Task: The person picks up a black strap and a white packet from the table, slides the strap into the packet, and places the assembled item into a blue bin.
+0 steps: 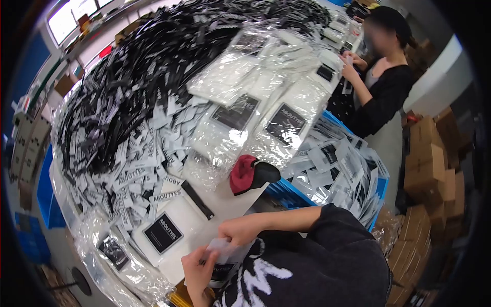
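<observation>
Close to my body, at the table's near edge, is a small translucent plastic bag (225, 253) with a black printed panel. My left hand (197, 268) pinches its left side between thumb and fingers. At the bag's upper edge my right hand (239, 230) is closed, its fingertips partly hidden. Beyond them lies a stack of white bags (162, 230) with a black "ABOUTYES" panel. A black strip (197, 199) and a white "ABOUTYES" strip (166, 196) rest at its far edge.
A large heap of black strips (148, 61) and white printed strips (133, 189) covers the table. Clear-wrapped packs (255, 97) and a red-black pouch (251, 175) lie nearby. A blue crate (379, 190) holds filled bags. Another person (383, 77) works at right, near cardboard boxes (427, 153).
</observation>
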Demonstrator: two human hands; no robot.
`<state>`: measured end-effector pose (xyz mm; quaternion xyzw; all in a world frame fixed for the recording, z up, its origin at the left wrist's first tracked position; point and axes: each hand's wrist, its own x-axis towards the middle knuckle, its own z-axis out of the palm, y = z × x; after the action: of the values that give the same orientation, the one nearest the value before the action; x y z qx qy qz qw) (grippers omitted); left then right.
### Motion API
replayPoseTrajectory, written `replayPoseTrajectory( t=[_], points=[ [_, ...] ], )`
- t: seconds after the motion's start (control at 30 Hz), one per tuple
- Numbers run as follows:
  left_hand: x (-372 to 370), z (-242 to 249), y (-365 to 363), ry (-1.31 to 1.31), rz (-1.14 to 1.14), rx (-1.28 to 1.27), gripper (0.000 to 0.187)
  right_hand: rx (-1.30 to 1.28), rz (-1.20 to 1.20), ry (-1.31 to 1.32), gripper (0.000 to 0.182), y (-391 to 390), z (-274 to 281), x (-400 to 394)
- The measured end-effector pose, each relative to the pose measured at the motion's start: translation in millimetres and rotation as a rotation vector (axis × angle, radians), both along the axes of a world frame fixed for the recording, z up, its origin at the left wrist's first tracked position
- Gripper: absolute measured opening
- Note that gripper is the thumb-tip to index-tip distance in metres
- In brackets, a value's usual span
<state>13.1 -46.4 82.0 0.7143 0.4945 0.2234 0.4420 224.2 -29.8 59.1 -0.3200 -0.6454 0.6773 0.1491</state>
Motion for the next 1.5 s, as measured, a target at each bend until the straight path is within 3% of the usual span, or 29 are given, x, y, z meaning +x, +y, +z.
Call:
replayPoseTrajectory(
  t=[0.07,0.1,0.2,0.3,0.47,0.57,0.67,0.7,0.73,0.77,0.8,0.87,0.9,0.93,1.0,1.07,1.17,1.27,1.33,1.4,1.5],
  points=[
    [-9.9,5.0,6.1,0.060,-0.082,0.033,0.014,-0.012,-0.026,0.152,0.025,0.8,-17.3,-0.3],
    [-12.6,-0.7,3.9,-0.069,0.059,0.053,0.018,-0.076,-0.154,0.224,0.029,-0.3,-23.7,-0.7],
    [-12.7,-16.4,1.6,-0.384,0.342,0.067,0.016,0.114,-0.473,0.529,0.025,-19.9,1.6,-10.0],
    [-5.0,-9.2,4.5,-0.330,0.025,0.071,0.020,0.389,-0.356,0.317,0.019,-22.4,5.3,0.3],
    [12.6,-3.5,-4.9,-0.263,0.063,0.214,0.024,0.784,-0.549,0.279,0.016,-33.5,-6.7,-2.7],
    [20.5,-8.8,-1.0,-0.249,0.054,0.247,0.033,0.557,-0.603,0.231,0.014,-41.5,2.7,18.7],
    [35.4,-23.6,-1.1,-0.150,0.031,0.254,0.038,0.780,-0.655,0.117,0.014,-52.2,-10.0,35.3],
    [49.9,-28.3,-2.0,-0.129,0.020,0.415,0.038,0.779,-0.698,0.054,0.015,-56.1,-11.8,45.4],
    [60.6,-34.3,-3.6,-0.135,-0.006,0.377,0.037,0.777,-0.733,-0.006,0.016,-59.8,-10.6,58.8],
    [72.1,-31.9,-4.5,-0.149,-0.081,0.347,0.036,0.592,-0.738,-0.069,0.018,-65.0,-0.4,72.5],
    [79.8,-16.8,-3.0,0.004,-0.223,0.221,0.028,0.413,-0.743,-0.139,0.019,-71.2,11.5,89.9],
    [94.0,-26.3,-5.4,-0.251,-0.211,0.069,0.023,0.368,-0.828,-0.294,0.021,-87.5,25.0,130.9],
    [91.4,-30.1,-4.2,-0.206,-0.215,0.051,0.023,0.441,-0.850,-0.381,0.025,-98.0,36.4,152.8],
    [86.0,-34.6,-2.3,-0.162,-0.219,0.035,0.023,0.408,-0.926,-0.505,0.025,-111.5,35.3,174.8],
    [77.8,-44.6,-1.2,-0.120,-0.224,0.050,0.022,0.186,-0.857,-1.004,0.023,-129.1,36.2,223.1],
    [70.4,-53.0,-1.3,-0.117,-0.241,0.120,0.021,-0.094,-0.945,-1.160,0.029,-144.6,9.8,269.3],
    [61.6,-48.4,4.0,-0.102,-0.193,0.202,0.019,0.691,-1.353,-1.726,0.048,-158.0,-45.5,276.4],
    [44.7,-51.1,9.7,-0.127,-0.002,0.209,0.018,0.770,-1.439,-1.599,0.061,-155.8,-98.7,261.4],
    [36.3,-51.1,10.5,-0.168,0.085,0.216,0.015,0.467,-1.348,-1.462,0.057,-154.3,-131.5,215.8],
    [30.1,-49.2,8.8,-0.219,0.153,0.218,0.011,0.329,-1.131,-1.567,0.063,-169.3,-189.0,189.5],
    [17.4,-34.8,8.8,-0.220,0.204,0.304,0.011,0.319,-1.024,-1.771,0.062,-154.6,-157.7,175.6]
  ],
)
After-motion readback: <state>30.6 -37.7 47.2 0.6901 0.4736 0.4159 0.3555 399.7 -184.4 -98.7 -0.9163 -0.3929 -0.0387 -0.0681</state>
